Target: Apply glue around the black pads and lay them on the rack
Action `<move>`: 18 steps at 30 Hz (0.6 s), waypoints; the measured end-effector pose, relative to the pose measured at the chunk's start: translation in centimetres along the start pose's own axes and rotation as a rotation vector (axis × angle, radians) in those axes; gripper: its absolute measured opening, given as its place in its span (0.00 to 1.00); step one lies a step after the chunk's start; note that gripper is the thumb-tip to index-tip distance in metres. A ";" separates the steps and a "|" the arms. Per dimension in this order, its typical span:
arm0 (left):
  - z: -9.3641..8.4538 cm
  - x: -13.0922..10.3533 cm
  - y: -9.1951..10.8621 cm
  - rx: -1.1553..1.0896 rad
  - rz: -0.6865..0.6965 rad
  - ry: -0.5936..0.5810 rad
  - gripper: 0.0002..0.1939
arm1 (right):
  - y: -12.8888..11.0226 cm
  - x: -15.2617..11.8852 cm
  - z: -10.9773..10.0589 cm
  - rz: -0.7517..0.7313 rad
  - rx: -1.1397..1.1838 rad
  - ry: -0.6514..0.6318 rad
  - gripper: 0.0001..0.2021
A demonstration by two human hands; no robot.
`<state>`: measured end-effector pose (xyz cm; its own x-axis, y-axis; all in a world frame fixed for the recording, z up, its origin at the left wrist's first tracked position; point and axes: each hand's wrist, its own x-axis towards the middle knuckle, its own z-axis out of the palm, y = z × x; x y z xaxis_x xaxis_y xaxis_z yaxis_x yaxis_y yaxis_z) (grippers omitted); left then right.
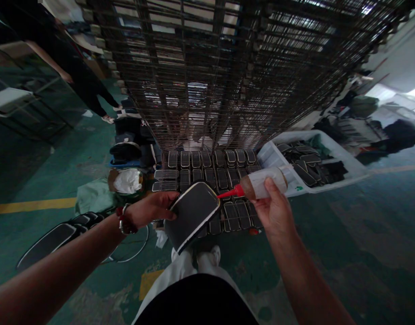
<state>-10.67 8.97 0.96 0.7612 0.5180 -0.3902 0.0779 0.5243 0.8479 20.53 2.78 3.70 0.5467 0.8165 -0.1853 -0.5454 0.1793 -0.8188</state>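
My left hand (156, 208) grips the left edge of a dark, rounded-corner panel (194, 210), thumb on its face. A pale line runs along the panel's rim, and the panel is tilted in front of my legs. In my right hand (273, 205) is a squeeze bottle (261, 183) with a whitish wrap and a red nozzle. The bottle lies nearly level, its nozzle tip at the panel's upper right corner. Beneath them, rows of similar pale-edged pieces (223, 178) lie on a wire rack layer (170, 186).
Tall stacked wire racks (207, 81) rise ahead. At right stands a white bin (278, 158) of dark pieces. Leftward are an open container with white lining (128, 180), dark bags (124, 146) and more panels (52, 241) near the floor. A person (75, 67) stands at far left.
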 end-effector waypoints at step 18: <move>1.8 0.2 -0.3 -0.186 0.028 0.056 0.22 | 0.5 -1.4 -0.5 -0.028 0.006 0.029 0.14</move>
<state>-9.34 7.70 1.31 0.7240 0.5682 -0.3911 -0.0674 0.6225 0.7797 19.79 1.42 3.31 0.5799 0.7951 -0.1777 -0.5335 0.2057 -0.8204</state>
